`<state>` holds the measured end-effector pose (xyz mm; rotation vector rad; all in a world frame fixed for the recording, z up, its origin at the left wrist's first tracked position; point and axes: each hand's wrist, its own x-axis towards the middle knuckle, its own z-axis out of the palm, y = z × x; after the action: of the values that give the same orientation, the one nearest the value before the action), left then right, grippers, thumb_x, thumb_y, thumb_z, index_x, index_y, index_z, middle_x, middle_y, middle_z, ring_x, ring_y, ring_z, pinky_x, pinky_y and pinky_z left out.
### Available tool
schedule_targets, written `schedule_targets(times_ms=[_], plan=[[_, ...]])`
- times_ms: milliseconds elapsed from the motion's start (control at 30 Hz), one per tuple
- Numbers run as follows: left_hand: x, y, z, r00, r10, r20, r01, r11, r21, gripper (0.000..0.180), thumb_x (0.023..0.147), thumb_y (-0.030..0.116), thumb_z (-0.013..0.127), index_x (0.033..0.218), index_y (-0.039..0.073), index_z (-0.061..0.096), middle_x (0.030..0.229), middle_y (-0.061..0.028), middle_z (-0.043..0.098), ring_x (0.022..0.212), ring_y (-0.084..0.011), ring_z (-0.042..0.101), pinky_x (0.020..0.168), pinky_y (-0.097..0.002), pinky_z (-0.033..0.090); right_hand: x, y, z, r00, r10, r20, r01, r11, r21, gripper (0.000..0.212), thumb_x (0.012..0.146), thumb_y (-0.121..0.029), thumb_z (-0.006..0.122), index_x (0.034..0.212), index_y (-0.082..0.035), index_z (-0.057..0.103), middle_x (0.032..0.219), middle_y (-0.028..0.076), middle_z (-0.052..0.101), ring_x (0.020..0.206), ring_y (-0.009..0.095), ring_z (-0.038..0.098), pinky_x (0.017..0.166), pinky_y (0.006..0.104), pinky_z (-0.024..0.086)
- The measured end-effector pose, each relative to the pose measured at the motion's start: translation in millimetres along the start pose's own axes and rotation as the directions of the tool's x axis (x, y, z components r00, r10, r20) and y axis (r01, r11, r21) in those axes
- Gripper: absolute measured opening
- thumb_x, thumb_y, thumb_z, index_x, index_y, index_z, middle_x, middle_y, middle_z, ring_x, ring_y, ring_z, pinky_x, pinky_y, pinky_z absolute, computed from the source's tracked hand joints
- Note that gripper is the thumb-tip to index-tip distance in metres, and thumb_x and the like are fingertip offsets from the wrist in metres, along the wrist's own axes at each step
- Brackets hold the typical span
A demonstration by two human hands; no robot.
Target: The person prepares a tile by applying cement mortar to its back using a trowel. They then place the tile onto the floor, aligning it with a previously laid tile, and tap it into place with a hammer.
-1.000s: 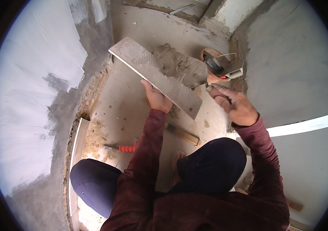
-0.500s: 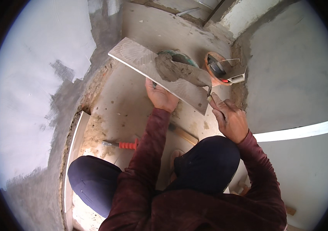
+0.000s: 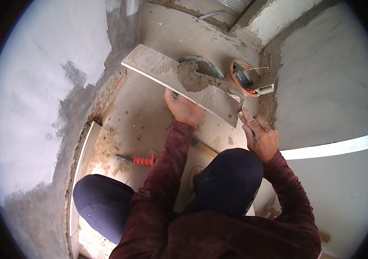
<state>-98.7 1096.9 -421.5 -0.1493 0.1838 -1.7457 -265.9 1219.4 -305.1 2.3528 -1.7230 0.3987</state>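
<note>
One tile [image 3: 162, 70] rests above the clasping left hand [image 3: 185, 108]; right hand [image 3: 261, 134] grips a trowel [image 3: 240, 114].

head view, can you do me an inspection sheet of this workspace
Surface: floor is stained and speckled.
Job's things: long tile held above the floor, mortar on its upper face; trowel at its right end.
Clutter: red-handled tool on the floor; green-rimmed tub partly hidden by the tile; orange bowl with things inside.
Hands: left hand under the tile, fingers partly hidden; right hand closed on the trowel.
Cables: nothing seen.
Surroundings: patchily coated wall left, grey wall right.
</note>
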Motion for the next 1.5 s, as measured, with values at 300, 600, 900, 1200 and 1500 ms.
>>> schedule_targets(times_ms=[300,600,900,1200,1500], plan=[[-1.0,10.1,-1.6,0.999,-0.036,0.033,0.033,0.994,0.104,0.064,0.094,0.054,0.031,0.137,0.007,0.041,0.136,-0.0122,0.047,0.125,-0.0332,0.042,0.106,-0.0502,0.032,-2.1,31.0,5.7,0.998,-0.052,-0.022,0.051,0.996,-0.071,0.051,0.082,-0.02,0.066,0.13,-0.014,0.053,0.09,0.013,0.061,0.073,0.031,0.063,0.062,0.0373,0.052],[-8.1,32.9,1.8,0.997,-0.077,0.015,0.072,0.974,0.214,0.059,0.1,0.048,0.022,0.14,0.006,0.034,0.141,-0.0152,0.04,0.128,-0.0362,0.039,0.108,-0.0536,0.03,1.9,66.4,45.6,0.991,-0.122,-0.053,0.127,0.986,0.112,0.049,0.079,-0.018,0.067,0.126,-0.009,0.055,0.092,0.012,0.057,0.082,0.032,0.059,0.07,0.0395,0.05],[-20.7,30.5,18.8,0.977,-0.209,-0.035,0.211,0.94,0.268,0.058,0.1,0.046,0.022,0.139,0.004,0.035,0.14,-0.017,0.042,0.126,-0.0378,0.041,0.106,-0.0548,0.033,-14.9,83.5,125.0,0.996,-0.03,-0.078,0.071,0.792,0.607,0.045,0.077,0.002,0.068,0.12,-0.006,0.054,0.095,0.011,0.057,0.08,0.028,0.061,0.067,0.0349,0.051],[-28.7,16.9,24.3,0.99,-0.121,-0.079,0.142,0.906,0.399,0.053,0.101,0.042,0.027,0.135,0.004,0.04,0.135,-0.0153,0.047,0.122,-0.0345,0.047,0.102,-0.0515,0.038,-29.7,84.9,155.6,0.965,0.011,-0.263,0.16,0.771,0.616,0.04,0.08,0.002,0.066,0.117,-0.006,0.053,0.094,0.012,0.058,0.081,0.029,0.059,0.068,0.0349,0.051],[-24.1,26.8,26.9,0.994,-0.081,-0.076,0.106,0.9,0.423,0.05,0.101,0.039,0.03,0.133,0.004,0.044,0.133,-0.0137,0.051,0.119,-0.0326,0.05,0.102,-0.049,0.039,-26.9,81.6,168.3,0.942,0.024,-0.335,0.16,0.845,0.51,0.035,0.08,0.0,0.064,0.114,-0.005,0.053,0.095,0.013,0.057,0.083,0.032,0.058,0.069,0.0374,0.05]])
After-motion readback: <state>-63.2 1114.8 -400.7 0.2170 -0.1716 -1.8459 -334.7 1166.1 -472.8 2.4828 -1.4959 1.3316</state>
